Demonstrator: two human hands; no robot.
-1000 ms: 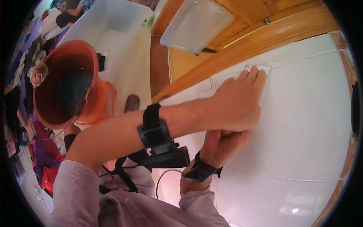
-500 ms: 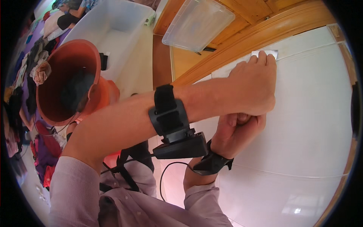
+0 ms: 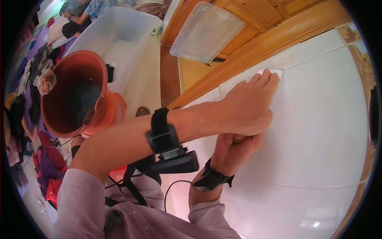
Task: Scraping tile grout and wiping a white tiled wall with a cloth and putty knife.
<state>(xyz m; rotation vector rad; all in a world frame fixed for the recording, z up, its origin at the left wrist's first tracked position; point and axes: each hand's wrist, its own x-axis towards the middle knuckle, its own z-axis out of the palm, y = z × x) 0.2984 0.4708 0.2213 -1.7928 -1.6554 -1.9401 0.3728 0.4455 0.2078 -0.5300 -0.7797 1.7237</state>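
My left hand reaches across to the white tiled wall, its fingers bent down over a scraper with a flat, pale metal blade. The blade's edge lies against the tile close to the wooden door frame. Just below, my right hand is closed, pressed up under the left one. The scraper's handle is hidden by the hands, and the right hand seems wrapped round it. Black straps with small devices sit on both wrists.
A wooden door frame runs beside the tiles. Left of me stand a red bucket with dark contents, a clear plastic tub and its lid. Clothes lie on the left, where another person sits. A cable hangs by my right wrist.
Both hands and the blade have moved together down and left along the tile, away from the upper position. The view has shifted slightly.
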